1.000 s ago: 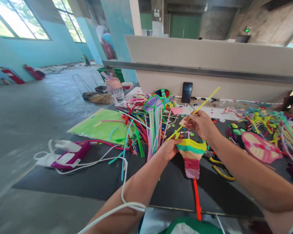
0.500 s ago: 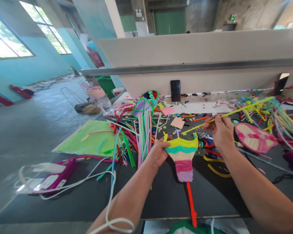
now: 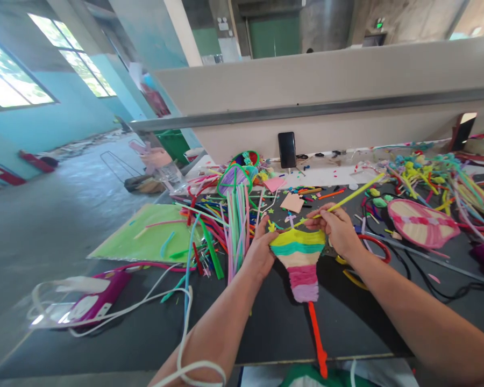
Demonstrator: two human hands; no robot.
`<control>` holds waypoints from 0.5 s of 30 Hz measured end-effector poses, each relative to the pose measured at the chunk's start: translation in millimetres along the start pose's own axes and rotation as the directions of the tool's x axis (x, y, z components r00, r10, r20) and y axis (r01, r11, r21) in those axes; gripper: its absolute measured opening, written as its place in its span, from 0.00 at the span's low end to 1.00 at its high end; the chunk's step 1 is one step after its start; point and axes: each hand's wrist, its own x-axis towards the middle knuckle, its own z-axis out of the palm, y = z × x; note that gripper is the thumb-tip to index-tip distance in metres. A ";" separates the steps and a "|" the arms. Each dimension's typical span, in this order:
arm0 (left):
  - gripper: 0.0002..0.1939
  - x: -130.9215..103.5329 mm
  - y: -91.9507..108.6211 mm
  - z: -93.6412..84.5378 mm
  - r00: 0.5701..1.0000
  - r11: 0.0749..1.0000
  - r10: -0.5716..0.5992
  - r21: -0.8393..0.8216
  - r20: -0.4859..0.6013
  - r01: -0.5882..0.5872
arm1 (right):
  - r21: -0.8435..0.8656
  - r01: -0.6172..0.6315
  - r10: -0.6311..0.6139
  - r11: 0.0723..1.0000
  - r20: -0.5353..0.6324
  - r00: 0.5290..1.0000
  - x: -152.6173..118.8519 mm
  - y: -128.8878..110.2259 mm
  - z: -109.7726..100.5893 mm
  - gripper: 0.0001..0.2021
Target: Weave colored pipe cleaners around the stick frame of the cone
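A striped piece in yellow, teal, cream, pink and lilac stands out over the black table, with a red stem at its bottom end. My left hand grips its upper left corner between thumb and fingers. Near the upper right corner, my right hand pinches a long yellow pipe cleaner, which slants up to the right. The near end of that yellow strip runs along the top of the striped piece, partly hidden by the fingers.
Bundled pastel pipe cleaners and a green sheet lie left. An oval pink-and-cream piece is at the right. A phone leans on the white partition. A purple device with a white cable sits front left.
My right hand has moved left and slightly down, to the piece's upper right corner, drawing the yellow pipe cleaner with it. My left hand keeps its hold.
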 end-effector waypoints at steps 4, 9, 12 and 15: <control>0.37 0.6 0.1 -1.6 0.998 0.999 -0.001 -0.040 0.061 0.004 | -0.023 -0.030 0.033 0.999 0.164 0.986 -4.6 -7.9 -1.0 0.02; 0.27 1.1 0.3 -2.6 0.988 0.998 0.008 -0.063 0.154 0.002 | -0.034 -0.067 0.073 0.997 0.209 0.975 -5.5 -17.3 -2.0 0.03; 0.30 1.3 0.9 -1.8 0.997 0.998 -0.016 -0.062 0.071 0.020 | -0.019 -0.104 0.105 0.994 0.226 0.968 -5.0 -18.1 -0.7 0.02; 0.34 2.2 0.9 -2.5 0.999 0.998 -0.045 -0.051 0.016 0.046 | -0.012 -0.132 0.131 0.991 0.233 0.963 -4.2 -17.0 -0.3 0.01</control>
